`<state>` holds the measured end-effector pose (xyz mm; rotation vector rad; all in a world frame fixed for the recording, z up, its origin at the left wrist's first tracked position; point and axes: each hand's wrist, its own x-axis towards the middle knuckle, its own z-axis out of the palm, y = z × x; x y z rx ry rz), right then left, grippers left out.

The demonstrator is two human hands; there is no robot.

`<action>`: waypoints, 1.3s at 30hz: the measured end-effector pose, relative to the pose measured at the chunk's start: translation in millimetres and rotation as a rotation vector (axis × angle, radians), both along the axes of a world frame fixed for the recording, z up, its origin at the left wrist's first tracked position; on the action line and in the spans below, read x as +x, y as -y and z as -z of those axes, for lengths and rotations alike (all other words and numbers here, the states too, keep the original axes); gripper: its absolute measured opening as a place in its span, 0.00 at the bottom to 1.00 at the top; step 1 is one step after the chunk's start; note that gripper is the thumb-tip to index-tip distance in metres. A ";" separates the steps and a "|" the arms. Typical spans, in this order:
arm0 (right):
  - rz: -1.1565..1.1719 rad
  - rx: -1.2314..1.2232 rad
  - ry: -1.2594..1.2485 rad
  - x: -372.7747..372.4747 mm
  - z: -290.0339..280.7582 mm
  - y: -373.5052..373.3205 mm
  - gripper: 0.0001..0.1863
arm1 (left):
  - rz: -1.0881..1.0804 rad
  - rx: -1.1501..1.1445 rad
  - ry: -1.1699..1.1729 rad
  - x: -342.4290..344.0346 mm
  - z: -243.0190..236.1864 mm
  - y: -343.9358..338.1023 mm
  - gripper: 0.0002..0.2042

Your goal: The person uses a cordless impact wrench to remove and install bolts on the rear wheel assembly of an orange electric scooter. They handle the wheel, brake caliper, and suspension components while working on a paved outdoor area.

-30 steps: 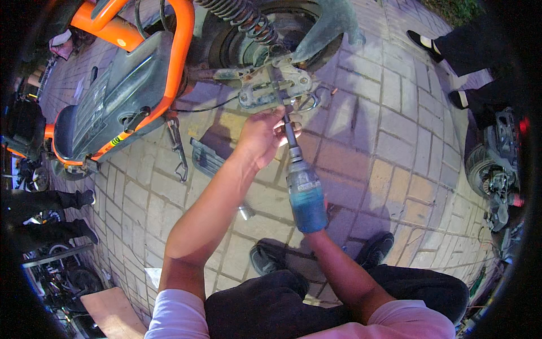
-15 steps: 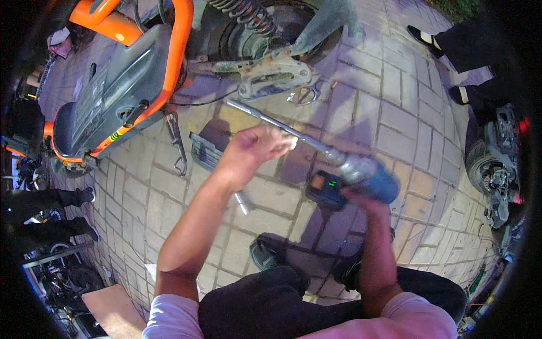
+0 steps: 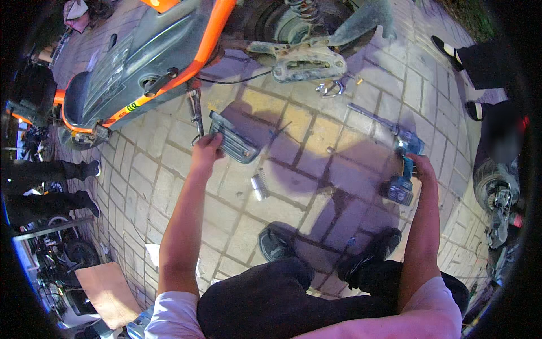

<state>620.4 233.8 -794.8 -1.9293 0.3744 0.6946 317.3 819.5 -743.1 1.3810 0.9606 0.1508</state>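
My right hand [image 3: 422, 168] is wrapped round the grip of a blue cordless impact wrench [image 3: 407, 148], held low over the paving to my right. A long metal extension bar [image 3: 372, 117] sticks out from its nose toward the far left. At the left, my left hand [image 3: 208, 148] has its fingers closed on the near left edge of a dark ribbed footrest plate [image 3: 240, 141], which lies by the side stand [image 3: 195, 110]. Nearer to me a silver socket-like cylinder [image 3: 259, 186] rests on the paving.
An orange and black scooter [image 3: 152, 79] stands at the far left, with a bare metal bracket [image 3: 309, 66] by its wheel. A plier-like tool [image 3: 331, 87] and a small round piece [image 3: 330, 150] lie on the paving. Another person's legs [image 3: 480, 65] are at the right; more legs [image 3: 51, 169] show left.
My right hand has swung the impact wrench right and lower, away from my left hand. My left hand has left the extension bar and come down to the footrest plate. The view has shifted.
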 end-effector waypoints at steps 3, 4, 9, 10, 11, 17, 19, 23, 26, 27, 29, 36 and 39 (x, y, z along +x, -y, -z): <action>-0.157 -0.235 0.468 2.9 -44.0 -52.6 0.17 | -0.117 -0.249 0.301 53.1 -7.8 -9.1 0.12; -0.215 -0.215 0.529 5.0 -61.3 -78.8 0.18 | -0.166 -0.326 0.361 77.8 -14.5 -11.8 0.13; -0.468 0.010 0.546 -27.0 -53.9 -185.7 0.20 | -0.372 -0.533 0.533 149.4 -2.3 -44.1 0.17; -0.497 0.030 0.523 -41.4 -57.5 -202.4 0.20 | -0.450 -0.525 0.530 148.4 0.3 -42.2 0.19; -0.519 0.042 0.503 -54.7 -63.1 -215.4 0.20 | -0.440 -0.550 0.551 146.9 -2.4 -32.3 0.19; -0.601 0.240 0.293 -89.9 -51.8 -281.5 0.19 | -0.375 -0.447 0.691 164.8 -71.3 -6.3 0.14; -0.624 0.257 0.286 -92.9 -55.7 -302.9 0.20 | -0.294 -0.481 0.806 162.2 -80.3 -2.3 0.08; -0.616 0.381 0.284 -88.9 -70.1 -322.2 0.20 | -0.263 -0.355 0.797 154.7 -85.9 14.4 0.08; -0.597 0.376 0.283 -86.9 -71.5 -331.0 0.19 | -0.168 -0.094 0.573 160.9 -86.4 8.7 0.07; -0.600 0.379 0.280 -88.4 -73.1 -334.2 0.18 | -0.176 -0.049 0.569 163.3 -88.7 3.2 0.05; -0.615 0.301 0.288 -92.3 -77.4 -335.9 0.18 | -0.184 0.042 0.568 168.4 -93.6 -3.5 0.04; -0.586 0.294 0.186 -96.3 -43.2 -311.5 0.20 | -0.331 -0.292 0.785 160.6 -77.3 -11.9 0.06; -0.558 0.400 0.187 -106.7 -42.6 -308.5 0.21 | -0.347 -0.256 0.717 159.1 -53.2 -38.7 0.09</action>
